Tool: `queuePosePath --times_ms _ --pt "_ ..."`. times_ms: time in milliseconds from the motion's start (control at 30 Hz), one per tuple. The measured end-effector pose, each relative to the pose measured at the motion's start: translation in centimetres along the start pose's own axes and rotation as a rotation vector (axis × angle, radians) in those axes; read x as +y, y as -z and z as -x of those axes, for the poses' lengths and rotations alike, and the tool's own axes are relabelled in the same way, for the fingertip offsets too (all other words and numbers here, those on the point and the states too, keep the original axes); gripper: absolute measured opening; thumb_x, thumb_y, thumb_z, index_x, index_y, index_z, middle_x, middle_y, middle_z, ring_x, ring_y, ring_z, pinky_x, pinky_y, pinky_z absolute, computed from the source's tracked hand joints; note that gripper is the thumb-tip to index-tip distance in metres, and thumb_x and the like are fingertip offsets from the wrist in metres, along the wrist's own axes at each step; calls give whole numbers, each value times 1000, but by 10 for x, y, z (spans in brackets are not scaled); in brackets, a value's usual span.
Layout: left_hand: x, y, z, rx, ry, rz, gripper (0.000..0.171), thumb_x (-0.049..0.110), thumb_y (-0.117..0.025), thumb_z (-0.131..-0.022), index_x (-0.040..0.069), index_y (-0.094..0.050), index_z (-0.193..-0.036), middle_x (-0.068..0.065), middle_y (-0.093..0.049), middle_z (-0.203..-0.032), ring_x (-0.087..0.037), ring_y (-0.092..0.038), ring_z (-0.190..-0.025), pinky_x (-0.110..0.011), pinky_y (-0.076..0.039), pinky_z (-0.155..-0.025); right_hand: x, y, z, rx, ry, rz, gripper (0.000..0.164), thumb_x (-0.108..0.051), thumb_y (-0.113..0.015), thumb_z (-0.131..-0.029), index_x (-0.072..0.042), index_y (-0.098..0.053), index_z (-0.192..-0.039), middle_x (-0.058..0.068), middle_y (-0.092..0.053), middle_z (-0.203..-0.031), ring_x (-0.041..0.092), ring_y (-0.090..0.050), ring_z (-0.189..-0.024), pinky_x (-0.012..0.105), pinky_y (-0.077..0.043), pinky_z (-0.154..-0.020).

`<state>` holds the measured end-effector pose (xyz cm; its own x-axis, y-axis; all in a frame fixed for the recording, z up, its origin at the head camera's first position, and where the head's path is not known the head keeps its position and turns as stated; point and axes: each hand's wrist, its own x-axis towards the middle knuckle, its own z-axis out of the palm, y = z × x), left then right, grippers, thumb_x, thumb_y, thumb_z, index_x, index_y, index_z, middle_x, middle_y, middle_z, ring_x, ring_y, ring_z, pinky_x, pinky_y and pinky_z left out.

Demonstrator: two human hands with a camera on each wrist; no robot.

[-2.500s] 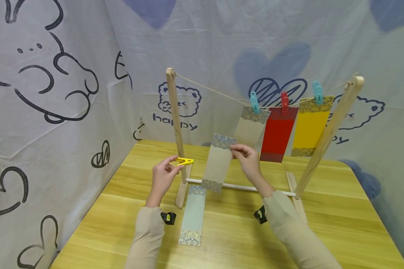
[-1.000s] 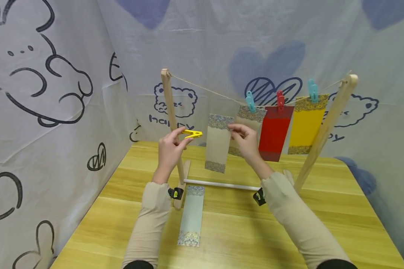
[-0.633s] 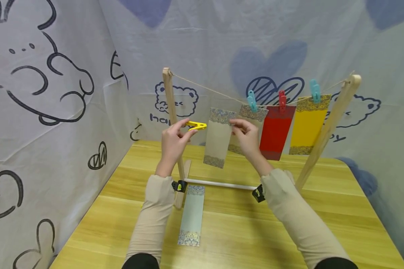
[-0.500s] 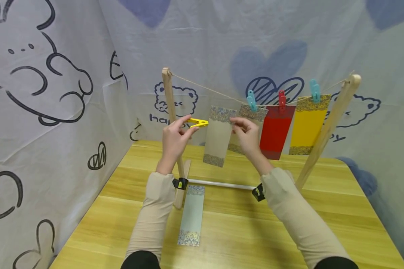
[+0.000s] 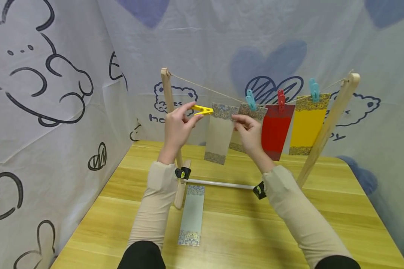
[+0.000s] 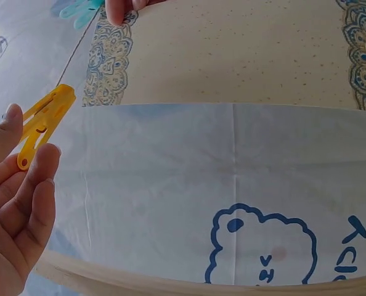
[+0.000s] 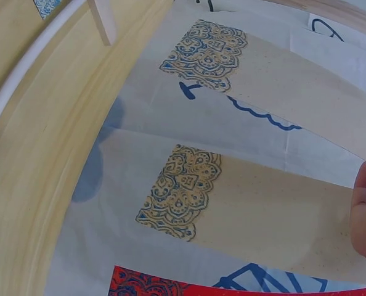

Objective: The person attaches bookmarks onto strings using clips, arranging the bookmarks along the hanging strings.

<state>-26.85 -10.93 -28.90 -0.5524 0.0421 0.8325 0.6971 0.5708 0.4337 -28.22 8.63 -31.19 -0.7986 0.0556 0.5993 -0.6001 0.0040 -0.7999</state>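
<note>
My left hand (image 5: pixel 177 127) pinches a yellow clothespin (image 5: pixel 203 110) by its handles, its nose pointing at the top of a cream card (image 5: pixel 220 134). My right hand (image 5: pixel 250 134) pinches that card by its upper right edge, so it hangs upright by the string (image 5: pixel 205 86). Blue lace patterns band the card's two ends. In the left wrist view the clothespin (image 6: pixel 44 120) lies just beside the patterned top band. Behind and to the right, a second cream card (image 7: pixel 275 209) hangs from a turquoise clothespin (image 5: pixel 250 100), partly hidden by my right hand.
A red card (image 5: pixel 277 130) and a yellow card (image 5: pixel 306 127) hang further right, on red and turquoise clothespins. Wooden posts (image 5: pixel 328 130) hold the string, with a white rod (image 5: pixel 219 183) low between them. A pale blue card (image 5: pixel 192 213) lies on the wooden table (image 5: pixel 235 231).
Both hands have risen. The cream card has come up from low over the rod to the string's height, and the yellow clothespin has moved up and right, close to the card's top.
</note>
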Motion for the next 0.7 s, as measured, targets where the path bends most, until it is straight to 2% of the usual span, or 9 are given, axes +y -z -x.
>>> queuePosePath --times_ms 67,167,400,633,700 --pt "1 0 -3 -6 0 -9 37 14 -70 -77 -4 -61 -109 -13 -62 -72 -11 -49 -42 -17 -31 -36 -3 0 0 6 5 4 17 17 -49 -83 20 -58 -96 33 -57 -95 17 -55 -67 23 -49 -62" --pt "3 -2 -9 -18 -4 -13 38 16 -69 -78 -3 -61 -110 -11 -62 -70 -10 -46 -40 -17 -31 -36 -4 1 -2 17 22 8 16 17 -50 -82 19 -59 -96 33 -57 -94 19 -56 -65 23 -49 -61" --pt "15 -4 -25 -33 -40 -25 38 19 -68 -79 -2 -61 -111 -14 -64 -86 -11 -49 -43 -20 -34 -38 -5 1 -5 19 49 15 16 17 -50 -82 19 -60 -94 32 -58 -94 20 -56 -66 24 -50 -61" --pt "24 -3 -40 -79 -62 -85 41 22 -67 -80 0 -60 -113 -11 -64 -82 -11 -47 -41 -22 -32 -38 -6 1 -7 24 48 27 16 17 -50 -82 18 -60 -94 32 -59 -93 20 -56 -67 24 -50 -62" --pt "25 -2 -44 -91 -65 -84 41 22 -67 -80 0 -59 -114 -12 -64 -86 -11 -47 -42 -22 -33 -39 -7 1 -7 25 56 35 15 17 -51 -82 18 -61 -94 31 -59 -92 20 -56 -67 24 -50 -62"
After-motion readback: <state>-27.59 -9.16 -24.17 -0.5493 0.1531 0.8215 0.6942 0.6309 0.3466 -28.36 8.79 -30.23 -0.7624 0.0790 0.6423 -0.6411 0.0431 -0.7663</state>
